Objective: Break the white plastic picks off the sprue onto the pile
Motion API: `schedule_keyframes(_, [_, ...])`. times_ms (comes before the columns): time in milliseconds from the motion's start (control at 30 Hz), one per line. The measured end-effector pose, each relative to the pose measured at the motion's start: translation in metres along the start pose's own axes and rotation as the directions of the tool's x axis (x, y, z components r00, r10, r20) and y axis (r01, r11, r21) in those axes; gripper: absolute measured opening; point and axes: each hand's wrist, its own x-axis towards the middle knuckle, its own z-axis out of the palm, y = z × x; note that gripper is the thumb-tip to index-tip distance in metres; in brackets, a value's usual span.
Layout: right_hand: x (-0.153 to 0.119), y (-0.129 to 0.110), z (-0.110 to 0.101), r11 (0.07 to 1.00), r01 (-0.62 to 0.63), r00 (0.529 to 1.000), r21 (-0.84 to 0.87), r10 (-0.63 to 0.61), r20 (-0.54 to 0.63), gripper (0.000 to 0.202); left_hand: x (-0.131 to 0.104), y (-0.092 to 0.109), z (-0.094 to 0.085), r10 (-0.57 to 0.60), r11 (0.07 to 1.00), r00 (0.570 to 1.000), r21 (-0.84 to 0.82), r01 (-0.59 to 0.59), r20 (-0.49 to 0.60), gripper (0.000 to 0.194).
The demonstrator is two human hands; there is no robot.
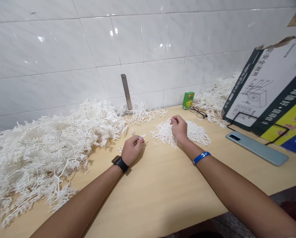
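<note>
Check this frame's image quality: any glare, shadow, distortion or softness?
Head view: bright reflections dot the tiled wall; head view: a soft shadow lies on the table beside the left hand; head view: the box looks stretched, probably wide-angle distortion; head view: strands merge within the white pile.

forearms extended forward | left hand closed, thumb uppermost | right hand loosely curled, farther forward

left hand: bare; forearm fitted with a black watch, angular case, broad smooth strap. right hand: bare; forearm fitted with a flat blue wristband bearing white markings on its upper surface.
</note>
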Motion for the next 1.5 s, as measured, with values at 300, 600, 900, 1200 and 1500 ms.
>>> schedule_keyframes(300, [-0.001, 0.003, 0.003, 0.996, 0.079, 0.997, -0.031, -0.078, 0.023, 0.024, 0.0, 0.0, 0.0, -0.005, 1.0, 1.0, -0.006, 0.005, 0.003, 0.033])
schedule_keyframes(600, [-0.001, 0.009, 0.003, 0.994, 0.093, 0.995, -0.051, -0.091, 0.035, 0.033, 0.001, -0.001, 0.0, 0.003, 1.0, 1.0, 0.012, -0.003, -0.002, 0.033])
schedule_keyframes(900, [-0.004, 0.006, 0.002, 0.998, 0.022, 1.0, -0.052, -0.021, 0.012, 0.033, 0.001, -0.001, -0.001, 0.001, 1.0, 1.0, -0.007, 0.0, 0.011, 0.031])
schedule_keyframes(1200, [-0.007, 0.0, 0.002, 0.999, 0.011, 1.0, -0.031, -0.011, -0.027, 0.031, 0.0, -0.004, 0.002, 0.057, 0.994, 0.998, -0.094, -0.054, 0.028, 0.026])
schedule_keyframes(1500, [-0.05, -0.045, 0.01, 0.892, 0.428, 0.759, 0.146, -0.443, 0.477, 0.02, 0.002, -0.008, 0.004, 0.081, 0.994, 0.996, -0.071, -0.079, 0.03, 0.036])
